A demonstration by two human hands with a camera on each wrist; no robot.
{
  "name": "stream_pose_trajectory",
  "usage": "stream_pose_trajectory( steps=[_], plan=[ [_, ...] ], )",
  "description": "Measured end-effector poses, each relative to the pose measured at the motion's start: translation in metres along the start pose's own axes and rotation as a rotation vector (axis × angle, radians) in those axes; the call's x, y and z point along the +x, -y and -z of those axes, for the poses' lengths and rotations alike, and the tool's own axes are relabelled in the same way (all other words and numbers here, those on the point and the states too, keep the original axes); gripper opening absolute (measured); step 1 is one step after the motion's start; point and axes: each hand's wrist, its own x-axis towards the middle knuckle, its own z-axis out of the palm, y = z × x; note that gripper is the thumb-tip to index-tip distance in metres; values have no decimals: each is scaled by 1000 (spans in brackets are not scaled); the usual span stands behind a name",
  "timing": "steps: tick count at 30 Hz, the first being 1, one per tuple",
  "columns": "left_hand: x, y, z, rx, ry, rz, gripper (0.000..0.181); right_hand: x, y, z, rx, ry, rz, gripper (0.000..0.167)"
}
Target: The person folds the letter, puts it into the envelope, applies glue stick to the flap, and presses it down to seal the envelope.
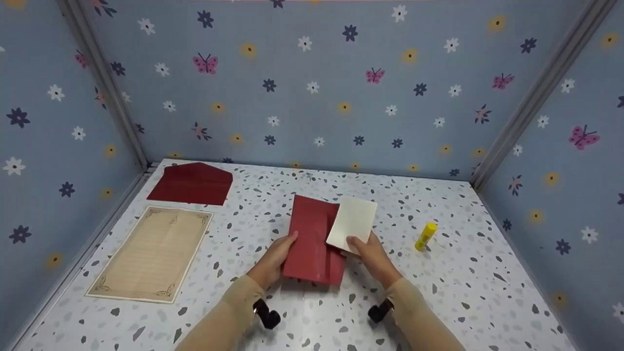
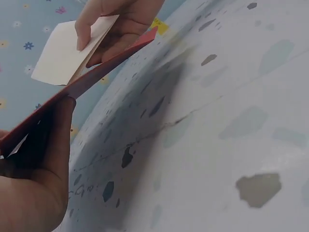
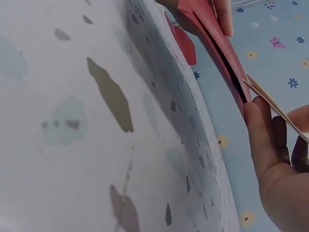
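Observation:
My left hand (image 1: 273, 259) grips a red envelope (image 1: 308, 239) by its left edge, lifted above the table. The left wrist view has its fingers under the envelope (image 2: 89, 81). A folded cream paper (image 1: 355, 219) is pinched in my right hand (image 1: 373, 258), thumb on top, over the envelope's right side. Seen from the right wrist, the red envelope (image 3: 219, 43) gapes along a dark slit, and the paper's edge (image 3: 268, 96) lies close against it. Fingertips of the right hand (image 3: 282, 183) touch the envelope too. Whether the paper's corner is inside the slit is unclear.
At the back left lies another red envelope (image 1: 192, 185) with a pointed flap. Nearer, a tan bordered letter sheet (image 1: 152, 253) lies flat. A yellow glue stick (image 1: 426, 237) is to the right of my right hand. Flowered panels (image 1: 312, 87) enclose the speckled table (image 1: 468, 292).

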Motion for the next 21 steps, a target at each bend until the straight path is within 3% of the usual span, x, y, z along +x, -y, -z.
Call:
stream_pose_trajectory(
  steps=[6,12,21],
  plan=[
    [-6,-4,-3,-65,19,-44,53,-1,3,-3,26,-56,32,57],
    [-7,-5,-5,-43,59,-94,56,0,6,-8,-18,-102,83,64],
    [-7,-6,-13,-5,46,-138,58,0,10,-10,-15,9,9,71]
  ],
)
